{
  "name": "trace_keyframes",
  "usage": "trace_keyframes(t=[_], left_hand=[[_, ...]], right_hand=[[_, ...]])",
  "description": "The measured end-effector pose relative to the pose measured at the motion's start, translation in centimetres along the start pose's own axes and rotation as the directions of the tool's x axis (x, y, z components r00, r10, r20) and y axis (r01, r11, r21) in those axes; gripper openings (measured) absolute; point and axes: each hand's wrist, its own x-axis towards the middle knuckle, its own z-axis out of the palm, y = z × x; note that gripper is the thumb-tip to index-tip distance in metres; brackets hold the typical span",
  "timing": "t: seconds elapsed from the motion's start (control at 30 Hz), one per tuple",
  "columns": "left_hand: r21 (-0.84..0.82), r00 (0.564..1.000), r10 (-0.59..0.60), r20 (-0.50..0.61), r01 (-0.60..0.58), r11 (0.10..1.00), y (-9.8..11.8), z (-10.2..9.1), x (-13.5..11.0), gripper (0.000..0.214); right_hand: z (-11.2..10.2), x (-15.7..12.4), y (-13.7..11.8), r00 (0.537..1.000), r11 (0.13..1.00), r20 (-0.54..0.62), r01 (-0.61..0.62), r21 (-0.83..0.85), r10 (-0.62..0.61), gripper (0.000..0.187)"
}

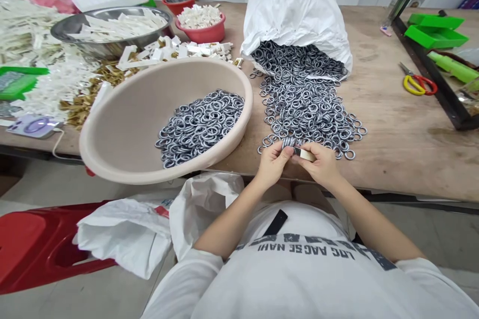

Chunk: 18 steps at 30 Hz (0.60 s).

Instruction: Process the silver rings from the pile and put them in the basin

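In my left hand (271, 164) is a short row of grey rings (288, 142), pinched side by side between the fingers. My right hand (322, 164) is closed on a small tool with a cream handle (307, 155) and a dark end, which points at the held rings. Whether that end touches them I cannot tell. Just beyond both hands spreads a pile of loose grey rings (307, 109), spilling from the mouth of a white sack (295, 10). To the left, a large beige basin (112, 109) leans over the table's edge with many grey rings (202, 127) inside.
Scissors (419, 84) and green trays (436, 35) are at the right, near a black metal frame (434, 67). At the back left stand a steel bowl (108, 47) of white strips and a red bowl (202, 34) of white pieces. A red stool (45, 244) is below.
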Motion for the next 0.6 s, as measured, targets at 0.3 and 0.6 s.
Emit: trace_keyframes(t=[0.3,0.6], left_hand=[[0.077,0.996,0.003,0.093,-0.01,0.997,0.53,0.03,0.02,0.042],[0.162,0.992,0.008,0.128,-0.029,0.986,0.84,0.04,-0.05,0.039]], right_hand=[[0.67,0.29,-0.36,0.974,0.956,-0.083,-0.188,0.224,0.211,0.013],[0.16,0.38,-1.07,0.951,0.851,0.001,-0.277,0.445,0.309,0.014]])
